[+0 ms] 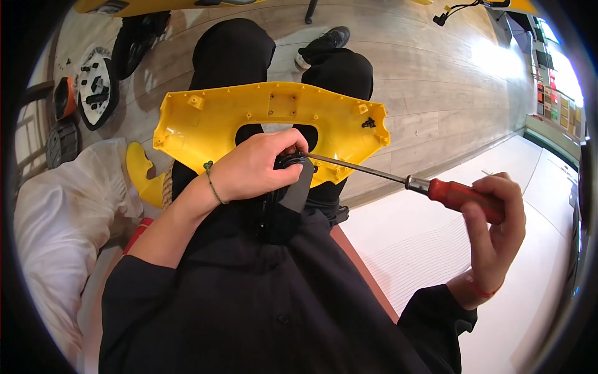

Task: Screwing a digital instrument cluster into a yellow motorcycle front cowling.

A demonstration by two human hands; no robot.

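Across my lap lies a yellow moulded plastic shell [215, 118] with an oval opening in its middle and several screw bosses inside. Over its near edge, my left hand [258, 163] is closed, thumb and fingers around a black rounded part [299, 187]. My right hand [498, 224] grips a screwdriver [455, 193] by its red handle. The long metal shaft slants to the left, and its tip meets the left fingers, which hide the very end. A small cluster of black pieces [369, 123] sits at the shell's right end.
To my left are white cloth [68, 199], a curved yellow piece [143, 171] and a white-and-black part [96, 90] on the floor. A white panel [423, 243] spreads out at the right. Shelves with boxes [557, 106] stand at the far right.
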